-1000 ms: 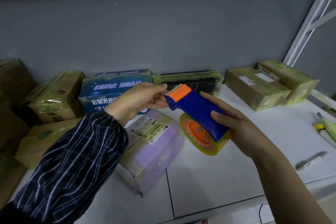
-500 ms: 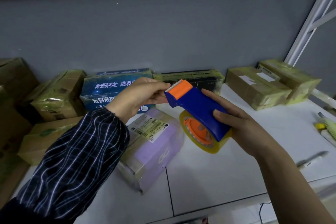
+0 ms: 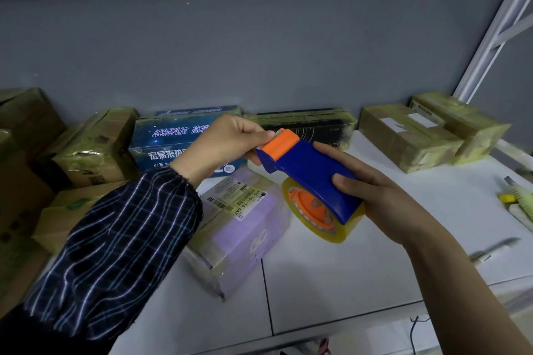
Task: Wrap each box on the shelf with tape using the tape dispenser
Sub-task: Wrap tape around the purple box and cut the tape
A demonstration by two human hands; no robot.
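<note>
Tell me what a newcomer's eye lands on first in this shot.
First comes the blue tape dispenser with its orange cutter and yellowish roll, held mid-frame above the shelf: the right hand grips its body, and the left hand pinches at the cutter end. Just below lies a purple box with a shipping label, and tape-wrapped boxes line the grey back wall.

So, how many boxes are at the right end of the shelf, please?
2. One brown box with a white label lies nearer the middle; the other box, wrapped in yellowish tape, lies beside it, farther right. None seems hidden there.
</note>
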